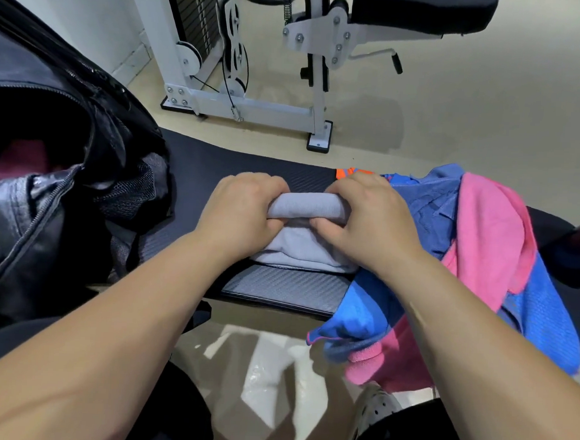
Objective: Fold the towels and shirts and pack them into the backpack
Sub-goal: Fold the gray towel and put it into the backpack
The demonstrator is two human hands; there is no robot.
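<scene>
Forearms (pixel 117 338) foremost; left hand (pixel 246 201), right hand (pixel 370 218): grip clamped on rolled grey cloth (pixel 306 204); backpack (pixel 49 216) open at left

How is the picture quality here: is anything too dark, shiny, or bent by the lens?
Head view: left hand, right hand and grey cloth are sharp; the backpack inside is nearly black; bright reflections lie on the floor under the bench; the wide lens curves the bench edge.

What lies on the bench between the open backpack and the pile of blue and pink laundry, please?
In the head view, a half-rolled grey cloth lies there, gripped by the left hand and the right hand.
</scene>
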